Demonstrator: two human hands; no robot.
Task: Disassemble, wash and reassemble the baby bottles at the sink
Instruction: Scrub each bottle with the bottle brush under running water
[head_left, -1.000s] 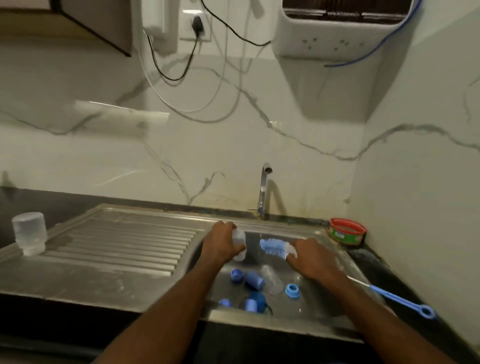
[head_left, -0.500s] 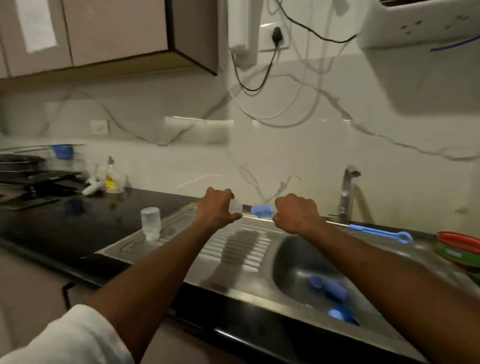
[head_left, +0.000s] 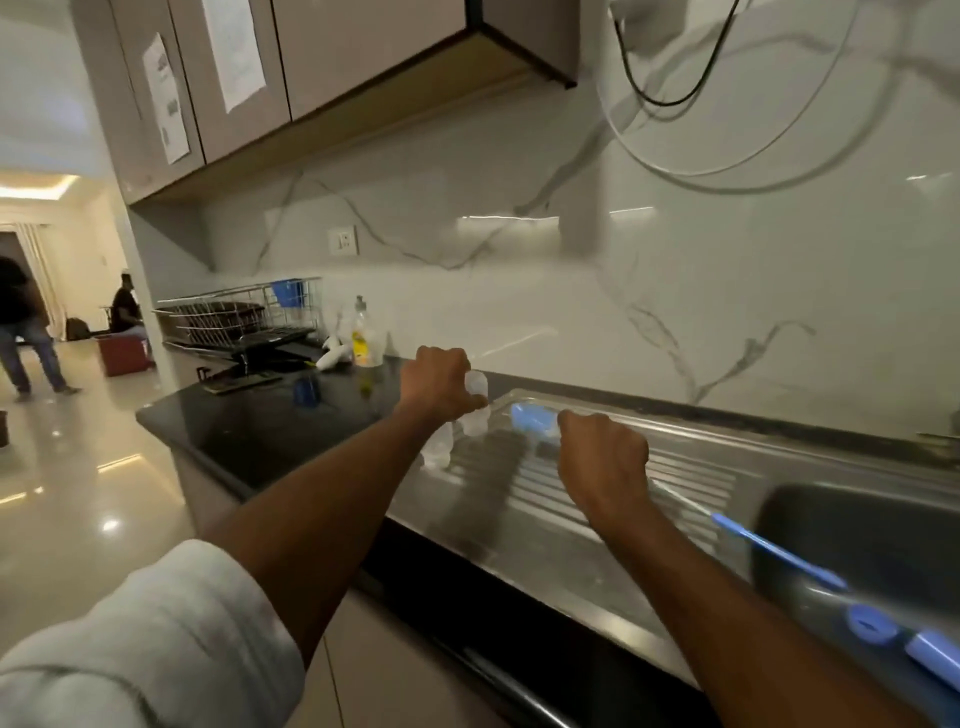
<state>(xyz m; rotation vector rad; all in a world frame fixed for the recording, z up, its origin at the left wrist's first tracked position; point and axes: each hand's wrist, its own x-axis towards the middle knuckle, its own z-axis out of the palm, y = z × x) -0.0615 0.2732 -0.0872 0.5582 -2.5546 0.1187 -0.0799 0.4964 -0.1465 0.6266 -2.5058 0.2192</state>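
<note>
Left grip: my left hand (head_left: 439, 387) is curled round a small clear plastic bottle part (head_left: 477, 383), held above the far left end of the ribbed steel draining board (head_left: 623, 467); thumb and fingers wrap it, and only its pale top and lower edge show past the knuckles

Right grip: my right hand (head_left: 602, 465) is closed in a fist on the long blue-handled bottle brush (head_left: 769, 545), the blue bristle head (head_left: 532, 418) sticking out towards the left hand and the thin handle running back past my wrist to the lower right

Brush and bottle part: the bristle head lies just beside the clear part; I cannot tell whether they touch, as the frame is blurred

Second clear piece: a clear plastic bottle body (head_left: 437, 449) stands upright on the draining board, just beneath my left wrist

Sink basin: the dark steel basin (head_left: 857, 525) sits at the right edge, its contents out of view

Tabletop: black stone tabletop (head_left: 249, 431) left of the draining board, carrying a wire dish rack (head_left: 239, 314), a yellow-labelled dish soap bottle (head_left: 362, 340) and a small dark blue cup (head_left: 307, 389)

Sleeve: pale rolled sleeve (head_left: 156, 639) on my left arm, lower left

Background: two people (head_left: 23, 332) stand well apart in the lit room beyond
</note>
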